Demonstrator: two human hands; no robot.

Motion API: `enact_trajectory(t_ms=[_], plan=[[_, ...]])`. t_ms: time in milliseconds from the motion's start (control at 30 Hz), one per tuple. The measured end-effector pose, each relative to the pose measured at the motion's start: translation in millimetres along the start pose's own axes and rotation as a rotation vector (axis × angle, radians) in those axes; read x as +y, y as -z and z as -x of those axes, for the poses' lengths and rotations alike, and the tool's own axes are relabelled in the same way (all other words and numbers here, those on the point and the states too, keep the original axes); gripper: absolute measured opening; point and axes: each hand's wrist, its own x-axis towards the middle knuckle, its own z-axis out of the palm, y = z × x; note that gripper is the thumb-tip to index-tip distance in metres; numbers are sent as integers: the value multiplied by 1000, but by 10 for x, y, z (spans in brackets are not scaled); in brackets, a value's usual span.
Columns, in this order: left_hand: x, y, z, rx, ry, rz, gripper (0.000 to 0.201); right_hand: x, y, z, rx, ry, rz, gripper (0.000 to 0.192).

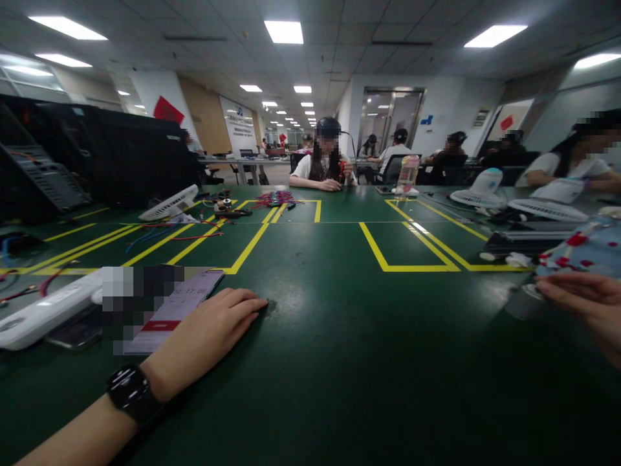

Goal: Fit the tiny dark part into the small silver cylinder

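Left hand point(208, 333) rests flat and empty on the green table point(339, 362) beside a phone point(169, 310); right hand point(585, 307), lower right, lies relaxed, grasping nothing; no work begun.

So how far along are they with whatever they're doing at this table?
Nothing looks done yet. The left hand rests flat on the green table beside a phone; the right hand hovers empty at the edge. The wires and fan parts lie far off, untouched, so the handling seems left.

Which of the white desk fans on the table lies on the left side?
The white fan lying face-up beside the red wires; the other two fans are at far right.
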Motion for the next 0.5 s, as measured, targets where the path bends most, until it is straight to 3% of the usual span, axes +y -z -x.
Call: enact_trajectory(t_ms=[67,133,300,500], plan=[[-4,-5,1,4,-7,-3,31,-77,-11,-1,-44,-189,-150,36],[-11,-9,3,9,-15,-7,31,-163,-16,17,-25,-279,-233,35],[-27,-11,7,13,-11,6,31,-367,-25,106,-3,-367,-272,27],[-50,-25,4,20,-26,1,31,-391,-41,148,-43,-343,-250,23]])
